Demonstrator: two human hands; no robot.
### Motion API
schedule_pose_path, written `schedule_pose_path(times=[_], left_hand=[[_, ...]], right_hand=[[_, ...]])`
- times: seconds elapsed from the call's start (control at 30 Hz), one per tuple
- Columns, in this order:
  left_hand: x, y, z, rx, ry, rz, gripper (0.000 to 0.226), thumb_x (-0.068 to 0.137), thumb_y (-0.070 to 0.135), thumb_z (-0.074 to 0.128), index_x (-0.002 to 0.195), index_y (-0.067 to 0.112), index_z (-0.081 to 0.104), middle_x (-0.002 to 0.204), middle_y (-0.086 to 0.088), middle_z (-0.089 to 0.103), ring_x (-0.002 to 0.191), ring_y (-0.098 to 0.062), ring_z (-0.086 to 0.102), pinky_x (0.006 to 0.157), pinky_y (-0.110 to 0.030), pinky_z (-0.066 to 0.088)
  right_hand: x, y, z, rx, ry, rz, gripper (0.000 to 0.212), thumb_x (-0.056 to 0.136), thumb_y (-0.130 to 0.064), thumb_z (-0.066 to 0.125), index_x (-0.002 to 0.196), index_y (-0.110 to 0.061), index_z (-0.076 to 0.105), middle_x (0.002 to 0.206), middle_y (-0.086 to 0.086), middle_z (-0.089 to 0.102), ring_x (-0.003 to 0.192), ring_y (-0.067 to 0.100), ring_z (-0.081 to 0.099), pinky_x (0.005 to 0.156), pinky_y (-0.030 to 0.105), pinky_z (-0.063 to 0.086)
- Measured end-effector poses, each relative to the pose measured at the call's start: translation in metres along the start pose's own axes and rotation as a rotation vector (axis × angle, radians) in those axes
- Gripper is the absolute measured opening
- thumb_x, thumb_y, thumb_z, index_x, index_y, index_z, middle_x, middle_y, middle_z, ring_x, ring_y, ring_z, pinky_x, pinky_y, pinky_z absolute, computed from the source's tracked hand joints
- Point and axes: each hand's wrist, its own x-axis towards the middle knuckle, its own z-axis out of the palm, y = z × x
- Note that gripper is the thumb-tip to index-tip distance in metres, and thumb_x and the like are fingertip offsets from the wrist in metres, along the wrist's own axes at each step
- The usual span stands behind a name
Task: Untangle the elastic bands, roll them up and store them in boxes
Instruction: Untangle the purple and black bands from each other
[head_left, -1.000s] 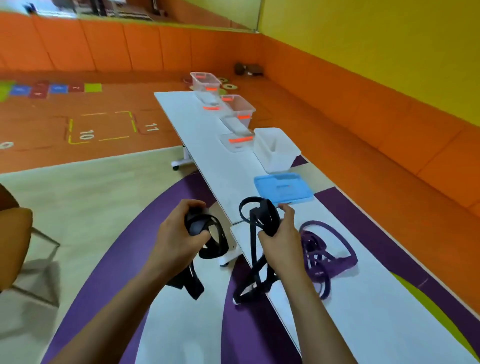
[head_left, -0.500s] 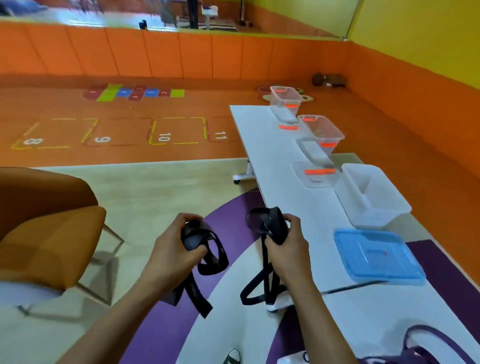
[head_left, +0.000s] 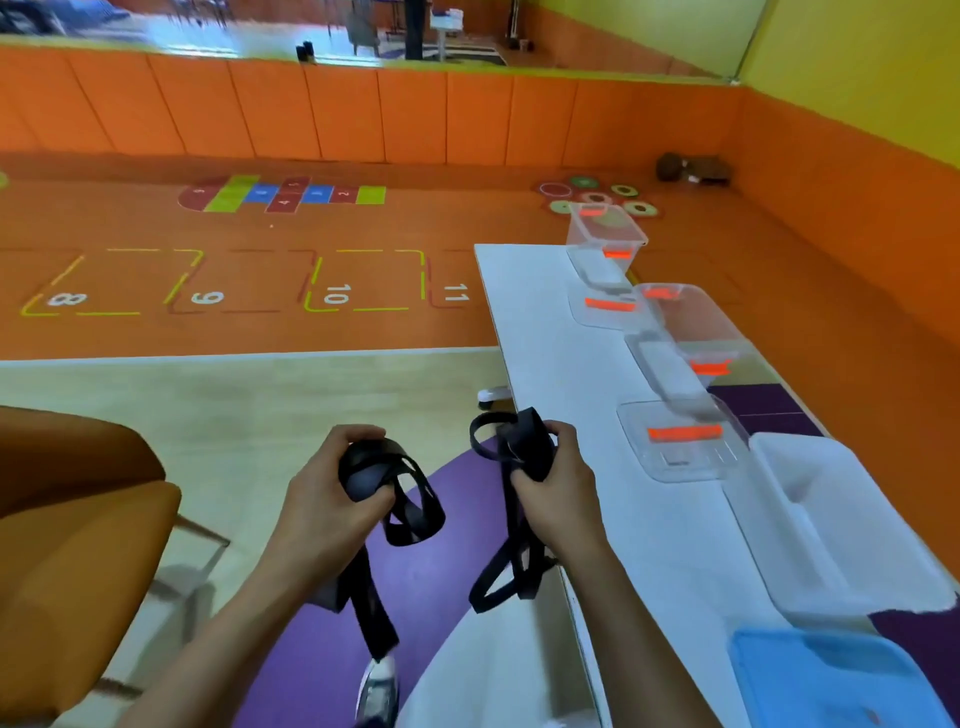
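**Black Flat Bands Gripped in Both Hands**

A coiled bundle of flat, matte left black band (head_left: 363, 467) is gripped by the left hand (head_left: 332, 499), fingers curled fully round it. Open loops project at 3 o'clock and one flat tail hangs at 6 o'clock. The right black band (head_left: 524, 447) is clenched in the right hand (head_left: 558, 488), with a small loop above the fist and long loops hanging below. Both bundles are held over the floor, at 9 o'clock of the smooth white table (head_left: 550, 338). On the table, an opaque white rectangular box (head_left: 810, 551) is seen at 3 o'clock of the right hand, a blue lid (head_left: 831, 686) at 5 o'clock and a clear box (head_left: 691, 322) at 1 o'clock.
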Motion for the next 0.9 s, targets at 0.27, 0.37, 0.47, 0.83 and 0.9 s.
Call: schedule_pose_path(times=[0.27, 0.37, 0.47, 0.83, 0.9], left_hand=[[0.181, 0.005, 0.018, -0.021, -0.102, 0.093, 0.046, 0.081, -0.002, 0.071, 0.114, 0.028, 0.060, 0.099, 0.035, 0.066, 0.092, 0.010, 0.064, 0.071, -0.002, 0.043], [0.255, 0.004, 0.029, 0.023, -0.192, 0.118, 0.047, 0.080, 0.005, 0.072, 0.111, 0.037, 0.059, 0.100, 0.028, 0.068, 0.094, 0.007, 0.064, 0.073, -0.007, 0.043], [0.330, 0.005, 0.043, 0.040, -0.257, 0.151, 0.046, 0.080, 0.006, 0.073, 0.112, 0.036, 0.059, 0.106, 0.023, 0.068, 0.099, 0.002, 0.065, 0.077, -0.010, 0.045], [0.574, 0.036, 0.111, 0.011, -0.306, 0.292, 0.048, 0.082, -0.001, 0.070, 0.114, 0.033, 0.059, 0.105, 0.032, 0.066, 0.100, 0.007, 0.065, 0.077, -0.003, 0.043], [0.614, 0.042, 0.130, -0.003, -0.319, 0.305, 0.047, 0.082, -0.001, 0.071, 0.115, 0.031, 0.060, 0.104, 0.030, 0.068, 0.099, 0.006, 0.066, 0.076, -0.004, 0.044]], right_hand=[[0.170, -0.040, 0.022, 0.006, 0.063, 0.022, 0.046, 0.086, -0.018, 0.061, 0.125, -0.035, 0.044, 0.099, -0.014, 0.063, 0.087, 0.020, 0.065, 0.075, 0.037, 0.054], [0.234, -0.056, 0.027, 0.012, 0.097, 0.066, 0.043, 0.086, -0.016, 0.061, 0.122, -0.034, 0.045, 0.096, -0.014, 0.063, 0.085, 0.016, 0.063, 0.070, 0.032, 0.048], [0.295, -0.068, 0.027, 0.018, 0.136, 0.102, 0.047, 0.084, -0.011, 0.060, 0.120, -0.035, 0.045, 0.096, -0.013, 0.063, 0.082, 0.018, 0.062, 0.065, 0.030, 0.044], [0.514, -0.081, 0.020, 0.059, 0.248, 0.129, 0.049, 0.086, -0.011, 0.063, 0.125, -0.036, 0.045, 0.101, -0.010, 0.066, 0.084, 0.012, 0.065, 0.070, 0.036, 0.055], [0.554, -0.078, 0.019, 0.081, 0.259, 0.146, 0.047, 0.086, -0.012, 0.063, 0.121, -0.036, 0.045, 0.100, -0.012, 0.065, 0.085, 0.011, 0.065, 0.074, 0.038, 0.055]])
